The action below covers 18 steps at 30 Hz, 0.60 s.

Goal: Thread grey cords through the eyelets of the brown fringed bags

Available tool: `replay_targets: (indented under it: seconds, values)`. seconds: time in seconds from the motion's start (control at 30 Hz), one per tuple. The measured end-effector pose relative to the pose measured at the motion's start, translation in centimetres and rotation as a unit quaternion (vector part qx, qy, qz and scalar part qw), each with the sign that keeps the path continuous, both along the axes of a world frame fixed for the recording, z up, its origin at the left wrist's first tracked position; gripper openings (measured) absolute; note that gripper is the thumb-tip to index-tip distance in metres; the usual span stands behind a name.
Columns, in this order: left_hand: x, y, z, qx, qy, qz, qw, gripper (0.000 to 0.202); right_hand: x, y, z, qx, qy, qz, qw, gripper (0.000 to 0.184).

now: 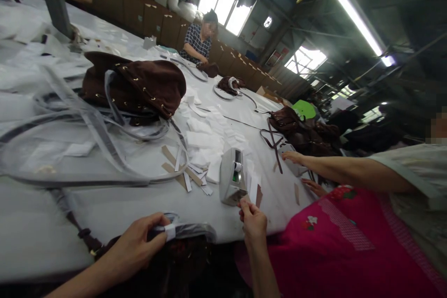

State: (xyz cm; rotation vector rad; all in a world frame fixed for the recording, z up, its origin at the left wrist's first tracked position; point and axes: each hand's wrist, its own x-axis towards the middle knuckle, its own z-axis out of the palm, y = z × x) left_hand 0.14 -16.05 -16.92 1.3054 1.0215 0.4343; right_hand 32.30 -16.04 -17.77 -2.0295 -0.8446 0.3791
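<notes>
My left hand point(148, 237) is closed round the plastic-wrapped handle point(195, 230) of a dark brown bag point(174, 260) at the table's near edge. A white strip point(170, 232) wraps the handle beside my thumb. At the front lip of a grey tape dispenser point(228, 179), my right hand point(253, 221) pinches the end of the tape, which barely shows between the fingertips. White and tan paper strips point(188, 172) lie left of the dispenser.
A brown drawstring bag point(139, 86) with plastic-covered straps point(87, 116) stands at left. A co-worker in a pink apron point(321, 242) reaches in from the right, near brown bags point(289, 121). Across the white table point(240, 111), another person point(200, 39) handles a brown piece.
</notes>
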Motion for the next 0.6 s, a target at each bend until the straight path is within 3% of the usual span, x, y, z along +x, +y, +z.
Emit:
replay_targets:
  seconds: [0.13, 0.23, 0.33, 0.43, 0.5, 0.6]
  values:
    - [-0.1, -0.1, 0.3, 0.009, 0.004, -0.001, 1.0, 0.029, -0.4, -0.2, -0.6, -0.025, -0.069, -0.007, 0.997, 0.039]
    - [-0.2, -0.3, 0.5, 0.059, 0.019, 0.01, 0.998, 0.026, -0.8, -0.8, -0.4, -0.042, -0.091, -0.001, 0.995, 0.04]
    - [-0.3, -0.5, 0.6, 0.121, 0.039, 0.014, 0.992, 0.018, -3.3, -2.3, 0.6, -0.048, -0.074, 0.027, 0.996, 0.045]
    - [-0.2, -0.8, 0.4, 0.165, 0.064, 0.04, 0.983, 0.025, -8.1, -4.2, 2.4, -0.029, 0.013, 0.135, 0.99, 0.042]
    - [-0.1, -1.0, 0.3, 0.186, 0.071, 0.053, 0.979, 0.035, -11.6, -5.3, 3.5, -0.037, 0.118, 0.222, 0.967, 0.038]
    - [0.0, -1.4, 0.2, 0.213, 0.081, 0.037, 0.973, 0.038, -15.5, -5.9, 4.0, -0.041, 0.242, 0.272, 0.931, 0.036]
